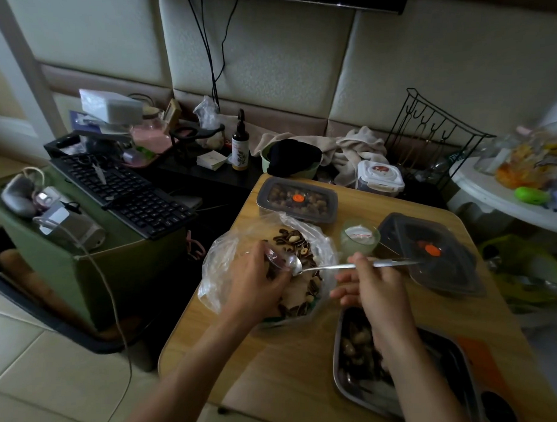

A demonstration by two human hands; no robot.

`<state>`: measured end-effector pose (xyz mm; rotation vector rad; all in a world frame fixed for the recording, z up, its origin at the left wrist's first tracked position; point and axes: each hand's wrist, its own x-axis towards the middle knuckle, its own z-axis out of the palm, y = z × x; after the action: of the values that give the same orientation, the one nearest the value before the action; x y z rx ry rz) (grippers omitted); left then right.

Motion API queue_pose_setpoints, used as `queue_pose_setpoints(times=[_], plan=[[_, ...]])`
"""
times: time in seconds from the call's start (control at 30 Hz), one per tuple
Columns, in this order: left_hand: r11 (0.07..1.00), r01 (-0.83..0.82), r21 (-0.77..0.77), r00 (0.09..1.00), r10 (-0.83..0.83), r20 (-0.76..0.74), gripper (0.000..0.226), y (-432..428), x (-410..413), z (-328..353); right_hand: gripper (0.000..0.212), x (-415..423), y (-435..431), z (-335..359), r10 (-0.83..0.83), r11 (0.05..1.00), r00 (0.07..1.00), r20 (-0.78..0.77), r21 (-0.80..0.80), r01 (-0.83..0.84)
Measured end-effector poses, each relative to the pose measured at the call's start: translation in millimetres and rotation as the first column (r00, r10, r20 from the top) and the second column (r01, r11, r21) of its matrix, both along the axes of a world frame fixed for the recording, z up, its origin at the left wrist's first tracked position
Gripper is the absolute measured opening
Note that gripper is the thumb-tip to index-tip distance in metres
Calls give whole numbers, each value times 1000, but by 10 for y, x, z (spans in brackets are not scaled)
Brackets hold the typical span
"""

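A clear plastic bag (228, 253) full of striped seeds and nuts lies open on the wooden table (292, 368). My left hand (257, 287) reaches into the bag and holds a small dark piece at the fingertips. My right hand (374, 289) grips the handle of a metal spoon (336, 266), whose bowl points left and touches the piece in my left hand. A steel tray (346, 388) with nuts and shells sits under my right wrist.
A lidded box of nuts (297, 199) stands behind the bag, a small green cup (360, 239) beside it, and an upturned dark lid (436, 255) to the right. A keyboard (125, 194) lies on a green crate at left. Cloths, a bottle and a wire rack crowd the back.
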<state>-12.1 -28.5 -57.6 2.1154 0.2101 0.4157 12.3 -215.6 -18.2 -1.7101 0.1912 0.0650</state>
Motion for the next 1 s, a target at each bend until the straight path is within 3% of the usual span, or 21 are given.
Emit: queue_pose_setpoints(times=[0.13,0.3,0.37,0.53,0.63,0.7,0.8,0.9,1.0], plan=[[995,96,-37,995,-97,-14,28,-51,-38,40,34,-40,58,-13,99,992,991,-92,-72,-105],[876,197,-440,972,-231,-26,34,-82,-98,137,40,-39,88,16,101,995,974,-202,21,-99],[822,192,-536,969,-245,-28,35,-83,-105,160,42,-35,90,23,117,993,965,-234,43,-110],[878,149,-456,984,-177,-20,28,-113,-89,88,44,-11,120,29,244,920,917,-315,374,-117],[908,152,-390,986,-164,1,29,-112,-75,41,39,-20,147,0,306,890,905,-296,425,-162],[914,166,-370,984,-180,-3,31,-114,-71,20,26,-46,181,-32,297,918,925,-236,337,-208],[924,192,-330,980,-196,20,32,-119,-64,-3,11,-84,234,-74,294,956,952,-88,15,-294],[929,204,-310,977,-211,9,42,-118,-50,-9,3,-94,268,-95,287,924,956,60,-280,-260],[937,212,-279,976,-218,10,48,-129,-51,-8,11,-99,291,-112,286,897,938,197,-399,-190]])
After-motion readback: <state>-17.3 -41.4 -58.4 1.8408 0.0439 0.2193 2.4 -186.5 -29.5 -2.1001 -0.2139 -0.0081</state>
